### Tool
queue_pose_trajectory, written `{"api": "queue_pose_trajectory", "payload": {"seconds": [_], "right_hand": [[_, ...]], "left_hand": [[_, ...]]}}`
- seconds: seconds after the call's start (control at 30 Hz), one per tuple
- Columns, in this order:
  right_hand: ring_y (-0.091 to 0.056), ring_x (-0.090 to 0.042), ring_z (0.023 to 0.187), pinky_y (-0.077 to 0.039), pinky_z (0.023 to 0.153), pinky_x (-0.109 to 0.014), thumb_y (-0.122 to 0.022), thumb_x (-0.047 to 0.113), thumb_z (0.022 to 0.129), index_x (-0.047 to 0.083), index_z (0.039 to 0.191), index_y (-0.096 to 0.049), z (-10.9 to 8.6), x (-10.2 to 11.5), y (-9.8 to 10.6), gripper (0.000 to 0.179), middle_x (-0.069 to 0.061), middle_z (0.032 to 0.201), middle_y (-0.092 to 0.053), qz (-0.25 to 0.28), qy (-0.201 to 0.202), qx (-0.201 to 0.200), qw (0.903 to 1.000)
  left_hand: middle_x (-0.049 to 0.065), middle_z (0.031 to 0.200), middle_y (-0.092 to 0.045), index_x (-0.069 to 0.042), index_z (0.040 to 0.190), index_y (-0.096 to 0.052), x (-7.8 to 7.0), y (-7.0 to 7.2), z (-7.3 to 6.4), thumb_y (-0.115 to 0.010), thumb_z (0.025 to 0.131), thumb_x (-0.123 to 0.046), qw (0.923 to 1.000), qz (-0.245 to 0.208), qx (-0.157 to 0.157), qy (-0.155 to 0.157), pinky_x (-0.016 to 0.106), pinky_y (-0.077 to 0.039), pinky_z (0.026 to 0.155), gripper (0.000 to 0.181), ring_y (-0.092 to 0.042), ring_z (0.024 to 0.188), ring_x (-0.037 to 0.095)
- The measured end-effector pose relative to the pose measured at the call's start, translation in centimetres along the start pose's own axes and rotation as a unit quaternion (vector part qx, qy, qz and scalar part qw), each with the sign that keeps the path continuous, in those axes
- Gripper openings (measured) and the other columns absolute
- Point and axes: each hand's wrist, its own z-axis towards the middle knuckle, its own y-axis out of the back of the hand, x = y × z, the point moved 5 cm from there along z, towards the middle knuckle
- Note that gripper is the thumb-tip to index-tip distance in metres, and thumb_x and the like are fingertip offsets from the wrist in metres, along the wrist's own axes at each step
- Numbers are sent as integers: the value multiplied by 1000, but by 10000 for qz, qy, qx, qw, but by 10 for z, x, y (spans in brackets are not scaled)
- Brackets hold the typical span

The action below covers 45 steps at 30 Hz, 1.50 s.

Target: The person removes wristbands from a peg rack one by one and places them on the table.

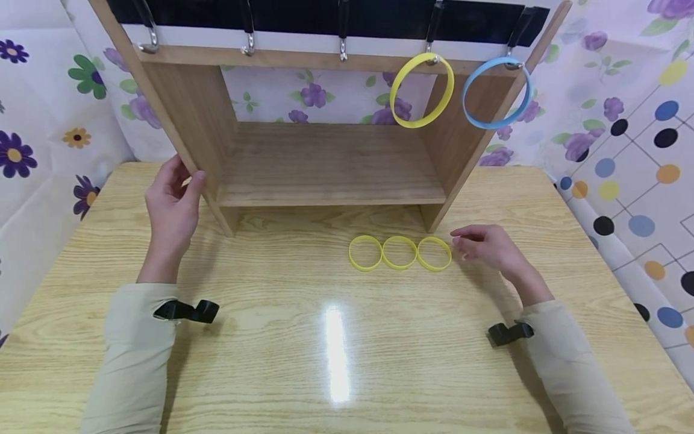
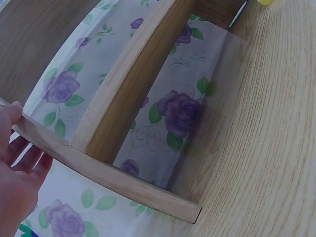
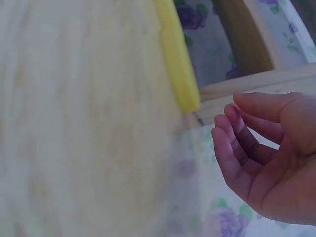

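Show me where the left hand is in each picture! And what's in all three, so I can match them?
Head: the left hand is left of centre, holding the wooden shelf by its left side.
Left wrist: the left hand is at the left edge, below the middle, partly cut off.
Right wrist: not in it; that's the right hand.
Shared landmark: the wooden shelf, also here and here.

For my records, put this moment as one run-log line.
left grip: holds brown wooden rack by its left side | right grip: empty, beside three yellow circular rings | shiny metal hooks: hanging yellow ring, hanging blue ring
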Motion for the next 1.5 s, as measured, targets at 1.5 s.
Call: {"api": "queue_pose_trajectory", "payload": {"seconds": [1.5], "right_hand": [[-65,-24,104,-55,76,-31,-66,10,92,-2,117,-67,1,209,2,28,-14,111,-68,3745,2093,-977,8980]], "left_hand": [[-4,107,-63,-2,131,-58,-1,0,0,-58,94,0,9999,-29,102,-51,24,-46,87,37,-57,100,14]]}}
